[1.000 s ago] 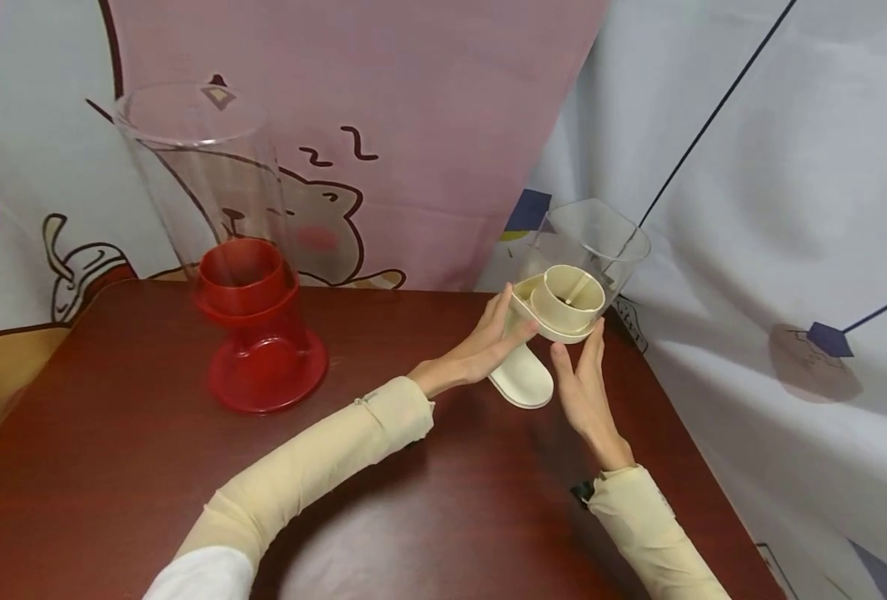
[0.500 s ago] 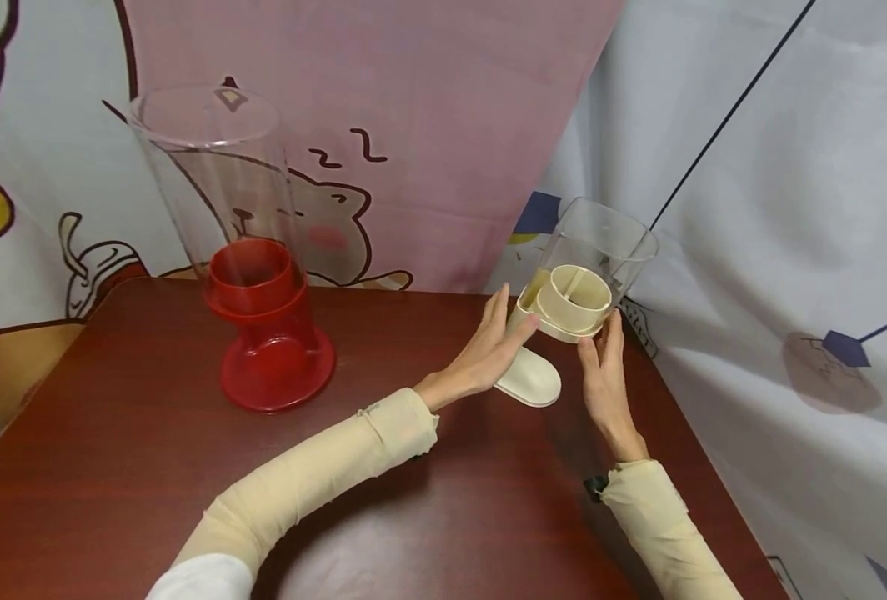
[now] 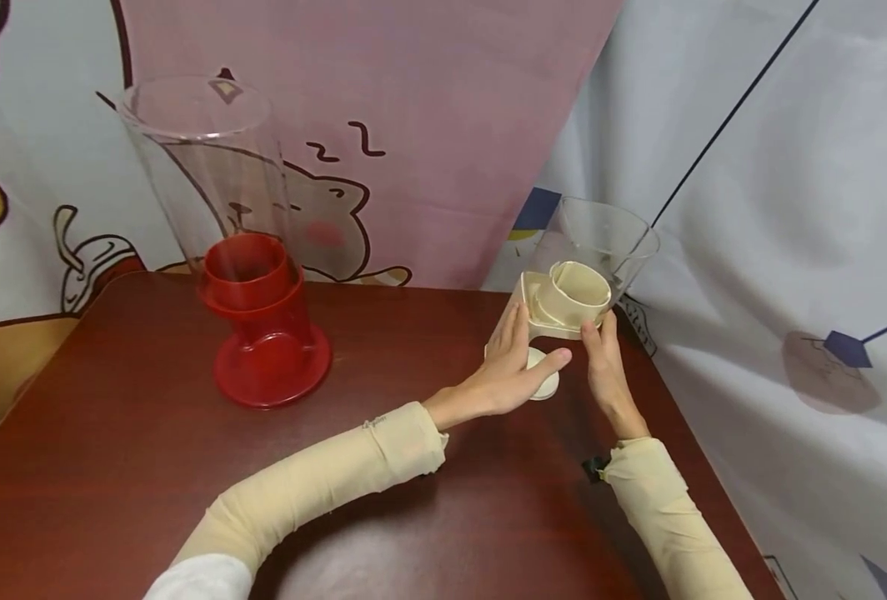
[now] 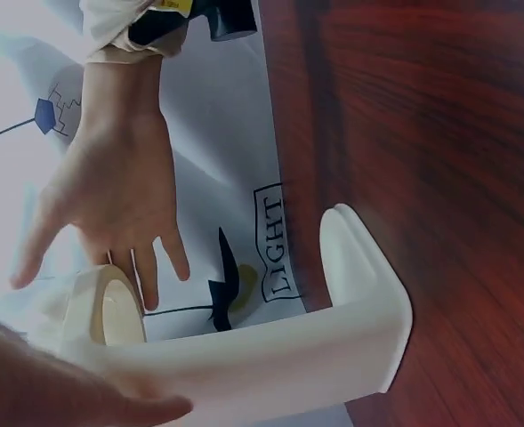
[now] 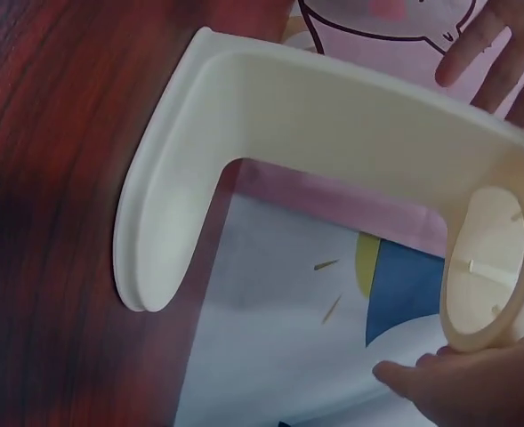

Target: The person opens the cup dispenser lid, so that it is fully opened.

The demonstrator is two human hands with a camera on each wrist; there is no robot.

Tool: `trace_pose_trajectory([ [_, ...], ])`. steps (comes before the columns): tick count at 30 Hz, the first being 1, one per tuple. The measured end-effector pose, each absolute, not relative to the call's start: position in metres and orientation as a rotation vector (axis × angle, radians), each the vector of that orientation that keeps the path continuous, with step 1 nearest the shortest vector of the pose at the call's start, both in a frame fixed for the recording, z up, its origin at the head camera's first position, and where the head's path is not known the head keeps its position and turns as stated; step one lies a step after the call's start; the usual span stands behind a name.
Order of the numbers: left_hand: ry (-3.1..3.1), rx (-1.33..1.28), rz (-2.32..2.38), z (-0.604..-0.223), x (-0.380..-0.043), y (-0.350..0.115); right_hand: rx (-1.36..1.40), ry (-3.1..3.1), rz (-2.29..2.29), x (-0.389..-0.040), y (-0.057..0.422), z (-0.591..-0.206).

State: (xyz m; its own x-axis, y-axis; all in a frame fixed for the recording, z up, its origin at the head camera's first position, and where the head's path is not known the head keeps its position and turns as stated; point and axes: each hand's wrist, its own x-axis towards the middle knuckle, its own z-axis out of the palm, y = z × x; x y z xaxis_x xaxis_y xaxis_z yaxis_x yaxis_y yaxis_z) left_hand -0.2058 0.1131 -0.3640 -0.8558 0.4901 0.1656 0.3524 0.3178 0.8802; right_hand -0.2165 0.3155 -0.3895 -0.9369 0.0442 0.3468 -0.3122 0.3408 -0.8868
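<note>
- At far left, a red stand [image 3: 267,371] on the surface [image 3: 383,517] bears a tall clear tube [image 3: 211,179], upright.
- The left hand [image 3: 507,367], fingers straight and thumb spread, lies along the left side of the cream stand [image 3: 537,312]; whether the palm presses it is hard to tell.
- That cream stand is at far right; a shorter clear tube [image 3: 601,221] surrounds its round cup.
- The right hand [image 3: 607,367], apart from the left, has its fingertips at the cup's near right edge, fingers mostly straight.
- Only the right wrist view shows the cup's underside.
- Only the left wrist view clearly shows "LIGHT" on the cloth.
- The surface is glossy reddish-brown; printed pink cloth [image 3: 451,125] hangs behind, white cloth [image 3: 789,208] at right.
</note>
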Motion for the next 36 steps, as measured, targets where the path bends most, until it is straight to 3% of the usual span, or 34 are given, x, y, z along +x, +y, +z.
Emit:
trace_pose_trajectory([
  [6,2.423,0.709,1.843,-0.368,-0.242,0.107,0.355,-2.225,1.815,-0.233,0.333,-0.386],
  [16,2.268,0.923,1.749,-0.386,-0.295,0.116,0.477,-2.075,1.857,-0.258,0.326,-0.393],
  [23,2.299,0.949,1.853,-0.387,-0.296,0.122,0.441,-1.994,1.767,-0.26,0.321,-0.399],
  [36,2.364,0.983,1.873,-0.393,-0.267,0.107,0.467,-1.913,1.757,-0.232,0.299,-0.404],
])
